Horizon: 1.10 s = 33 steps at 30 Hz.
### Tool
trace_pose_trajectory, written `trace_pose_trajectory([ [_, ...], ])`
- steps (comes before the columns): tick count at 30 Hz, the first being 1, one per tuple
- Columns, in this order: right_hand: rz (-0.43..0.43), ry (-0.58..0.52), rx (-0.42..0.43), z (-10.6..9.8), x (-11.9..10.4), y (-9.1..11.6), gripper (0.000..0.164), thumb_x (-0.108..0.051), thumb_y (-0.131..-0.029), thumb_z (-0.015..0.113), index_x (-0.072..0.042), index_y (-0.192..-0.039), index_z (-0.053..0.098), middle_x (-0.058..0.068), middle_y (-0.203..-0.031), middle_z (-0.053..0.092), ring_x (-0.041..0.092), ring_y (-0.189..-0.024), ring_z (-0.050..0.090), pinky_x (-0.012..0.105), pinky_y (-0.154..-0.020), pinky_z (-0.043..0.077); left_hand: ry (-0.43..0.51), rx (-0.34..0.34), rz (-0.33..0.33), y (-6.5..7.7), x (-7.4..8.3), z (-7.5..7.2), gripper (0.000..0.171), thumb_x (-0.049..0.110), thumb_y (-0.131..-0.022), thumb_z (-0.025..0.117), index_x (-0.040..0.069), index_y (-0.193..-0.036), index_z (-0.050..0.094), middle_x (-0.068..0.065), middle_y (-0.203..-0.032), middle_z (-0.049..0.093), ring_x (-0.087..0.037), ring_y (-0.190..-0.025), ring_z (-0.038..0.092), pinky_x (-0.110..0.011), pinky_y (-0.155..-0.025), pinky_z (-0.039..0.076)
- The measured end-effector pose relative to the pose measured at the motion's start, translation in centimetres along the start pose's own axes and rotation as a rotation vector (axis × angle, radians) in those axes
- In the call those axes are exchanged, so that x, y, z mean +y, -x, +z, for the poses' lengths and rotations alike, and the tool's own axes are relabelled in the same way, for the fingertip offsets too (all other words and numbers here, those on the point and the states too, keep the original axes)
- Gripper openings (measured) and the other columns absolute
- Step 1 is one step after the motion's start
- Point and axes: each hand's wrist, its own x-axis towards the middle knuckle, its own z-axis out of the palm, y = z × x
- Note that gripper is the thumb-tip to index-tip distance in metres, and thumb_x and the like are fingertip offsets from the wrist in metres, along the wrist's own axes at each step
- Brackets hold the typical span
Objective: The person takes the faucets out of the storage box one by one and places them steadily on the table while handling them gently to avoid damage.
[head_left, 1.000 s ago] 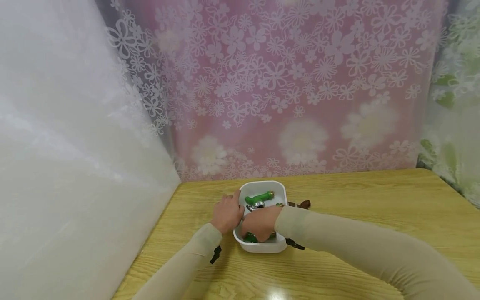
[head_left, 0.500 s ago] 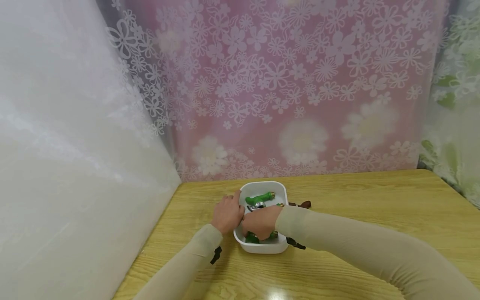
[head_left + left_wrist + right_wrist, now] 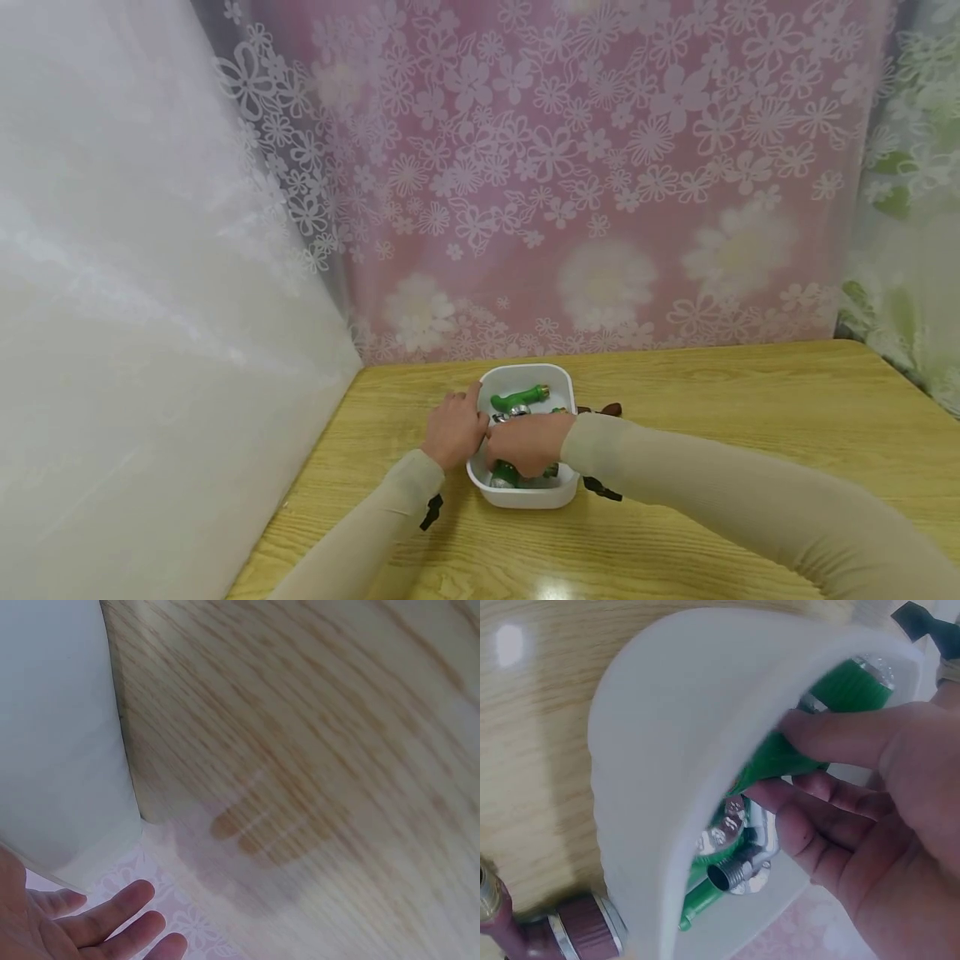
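Observation:
A white plastic basin (image 3: 525, 498) stands on the table with several taps inside. My right hand (image 3: 528, 442) reaches into its near half. Thumb and fingers pinch a green tap (image 3: 780, 756) with a clear or silvery end, partly hidden by the hand. My left hand (image 3: 453, 429) rests at the basin's left rim; in the left wrist view its fingers (image 3: 124, 904) are spread and fairly straight. Behind the right hand lie another green tap (image 3: 521, 397) with a brass end and a chrome tap (image 3: 739, 871) with a threaded mouth.
Just right of the basin, a brown tap (image 3: 611, 410) lies on the wooden table (image 3: 712, 392). A pink flowered curtain (image 3: 600, 208) hangs behind the table. White sheeting (image 3: 150, 292) closes off the left side.
My right hand has shifted slightly right, and the green tap in it has moved a little, showing its silvery end. The left hand keeps its place at the rim.

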Motion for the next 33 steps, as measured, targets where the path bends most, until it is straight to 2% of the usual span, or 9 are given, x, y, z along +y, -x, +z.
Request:
trace_pose_trajectory([
  [6,0.0,-0.045,0.04,-1.0,0.4,0.7,0.033,-0.004,-0.091,0.072,-0.03,-0.113,0.072,-0.013,-0.107,0.067,0.002,-0.087,0.059,0.022,-0.082,0.049,-0.004,0.005,0.016,0.0,0.0,0.1,0.055,0.028,-0.1,0.049,0.012,-0.151,0.041,-0.017,-0.127,0.065,-0.033,-0.116,0.06,-0.053,-0.084,0.056],
  [12,0.015,-0.038,0.046,-2.1,0.6,1.5,0.04,-0.001,-0.09,0.071,-0.03,-0.119,0.072,-0.014,-0.112,0.067,0.002,-0.102,0.061,0.025,-0.095,0.049,-0.034,0.011,0.022,0.1,0.1,0.1,0.054,0.034,-0.104,0.049,0.011,-0.152,0.04,-0.017,-0.127,0.065,-0.033,-0.116,0.061,-0.052,-0.083,0.056],
  [16,0.047,-0.038,0.042,-2.7,0.8,2.1,0.044,-0.002,-0.09,0.071,-0.032,-0.123,0.071,-0.012,-0.112,0.067,0.003,-0.1,0.058,0.026,-0.088,0.05,-0.024,0.013,0.013,0.1,0.1,0.1,0.054,0.03,-0.102,0.047,0.012,-0.152,0.04,-0.017,-0.129,0.065,-0.033,-0.115,0.061,-0.052,-0.083,0.056],
  [21,0.069,-0.038,0.019,-3.5,0.9,3.0,0.038,-0.006,-0.091,0.072,-0.029,-0.12,0.071,-0.011,-0.107,0.065,0.003,-0.093,0.055,0.024,-0.076,0.05,-0.016,0.017,0.024,0.1,0.0,0.1,0.055,0.028,-0.101,0.046,0.011,-0.153,0.04,-0.017,-0.127,0.066,-0.032,-0.113,0.062,-0.05,-0.08,0.056],
  [28,0.051,-0.04,0.043,-4.1,1.6,4.2,0.034,-0.009,-0.089,0.075,-0.024,-0.119,0.072,-0.009,-0.11,0.067,0.003,-0.096,0.058,0.025,-0.088,0.052,-0.017,0.017,0.017,0.3,0.2,0.0,0.054,0.028,-0.102,0.047,0.011,-0.153,0.04,-0.017,-0.127,0.066,-0.033,-0.114,0.062,-0.051,-0.08,0.056],
  [33,0.087,-0.07,0.033,-4.7,1.9,5.2,0.035,-0.01,-0.088,0.076,-0.022,-0.121,0.072,-0.006,-0.113,0.066,0.004,-0.096,0.059,0.026,-0.086,0.053,-0.013,0.022,0.018,0.4,0.3,-0.1,0.053,0.026,-0.102,0.048,0.011,-0.152,0.04,-0.018,-0.125,0.067,-0.033,-0.113,0.062,-0.051,-0.08,0.056],
])
